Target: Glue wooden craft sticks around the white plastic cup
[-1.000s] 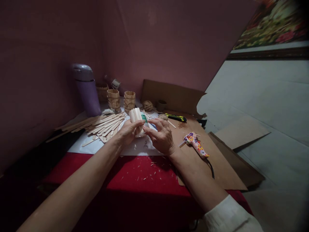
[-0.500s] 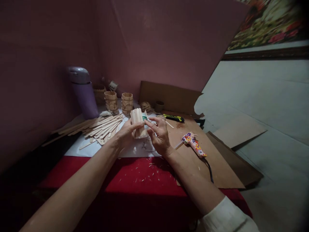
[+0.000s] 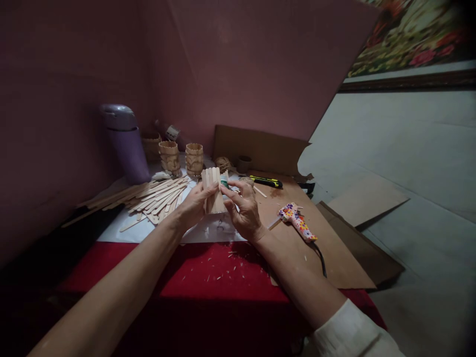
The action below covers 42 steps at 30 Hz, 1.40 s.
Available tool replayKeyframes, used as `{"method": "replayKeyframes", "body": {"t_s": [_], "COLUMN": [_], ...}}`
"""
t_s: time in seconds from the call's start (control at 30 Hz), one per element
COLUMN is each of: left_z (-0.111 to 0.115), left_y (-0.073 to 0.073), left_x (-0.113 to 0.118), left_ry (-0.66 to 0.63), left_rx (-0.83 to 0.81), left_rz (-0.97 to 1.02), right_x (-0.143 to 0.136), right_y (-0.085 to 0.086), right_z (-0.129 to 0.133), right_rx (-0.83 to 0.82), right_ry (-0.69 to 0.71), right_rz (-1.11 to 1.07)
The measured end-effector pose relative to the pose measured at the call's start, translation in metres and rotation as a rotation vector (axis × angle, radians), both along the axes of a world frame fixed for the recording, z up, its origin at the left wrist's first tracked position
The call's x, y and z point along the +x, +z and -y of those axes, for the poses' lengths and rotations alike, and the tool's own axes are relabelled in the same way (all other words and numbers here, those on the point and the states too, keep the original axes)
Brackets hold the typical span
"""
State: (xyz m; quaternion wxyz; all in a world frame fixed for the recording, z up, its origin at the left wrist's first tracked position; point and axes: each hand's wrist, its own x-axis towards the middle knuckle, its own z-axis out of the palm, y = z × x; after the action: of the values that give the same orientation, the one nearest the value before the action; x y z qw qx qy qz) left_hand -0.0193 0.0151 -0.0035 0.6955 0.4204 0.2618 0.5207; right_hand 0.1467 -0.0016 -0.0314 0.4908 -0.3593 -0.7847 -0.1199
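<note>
Between my hands is a small container partly covered with upright craft sticks (image 3: 212, 196). A strip of green label (image 3: 224, 181) shows on its uncovered right side. My left hand (image 3: 197, 204) wraps round the left side, its thumb lying across the sticks. From the right, my right hand (image 3: 243, 206) holds the container with thumb and fingertips close to the label and the edge of the last stick. The far side of the container is hidden. A fan of loose craft sticks (image 3: 163, 196) lies left of my left hand, on white paper (image 3: 126, 228).
Two stick-covered cups (image 3: 194, 159) stand behind, beside a purple flask (image 3: 128, 148). Twine (image 3: 223, 164) and a roll of brown tape (image 3: 244, 162) are farther back. On cardboard (image 3: 327, 253) lie a yellow-black cutter (image 3: 266, 182) and a flowered glue gun (image 3: 297, 221) with its cord.
The container has turned slightly, so its row of sticks faces me more. My left thumb has shifted a little, and my right fingers have moved in against the container's side.
</note>
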Motion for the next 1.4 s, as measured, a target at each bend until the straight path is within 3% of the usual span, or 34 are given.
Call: {"method": "replayKeyframes", "body": {"t_s": [0.33,0.47,0.6,0.7,0.9,1.23,1.4], "left_z": [0.001,0.000,0.000,0.000,-0.004,-0.004,-0.007], "left_y": [0.003,0.008,0.012,0.013,0.009,0.009,0.007], "left_x": [-0.002,-0.006,-0.012,-0.012,-0.014,-0.012,-0.016], "left_ry": [-0.057,-0.096,-0.121,-0.108,-0.139,-0.049,-0.059], "left_rx": [-0.038,-0.107,-0.202,-0.217,-0.161,-0.116,-0.104], "left_rz": [-0.026,0.041,0.077,0.073,0.053,0.086,0.079], "right_x": [-0.002,0.001,0.003,0.002,-0.001,-0.001,-0.005], "right_y": [0.002,0.002,0.001,0.002,0.006,0.008,0.007], "right_z": [0.001,-0.005,-0.016,-0.020,-0.015,-0.014,-0.009], "right_rx": [-0.055,-0.169,-0.453,-0.532,-0.630,-0.537,-0.482], "right_ry": [0.018,0.102,0.260,0.272,0.290,0.304,0.183], "right_rz": [-0.097,-0.509,-0.982,-1.140,-1.132,-0.985,-0.839]}}
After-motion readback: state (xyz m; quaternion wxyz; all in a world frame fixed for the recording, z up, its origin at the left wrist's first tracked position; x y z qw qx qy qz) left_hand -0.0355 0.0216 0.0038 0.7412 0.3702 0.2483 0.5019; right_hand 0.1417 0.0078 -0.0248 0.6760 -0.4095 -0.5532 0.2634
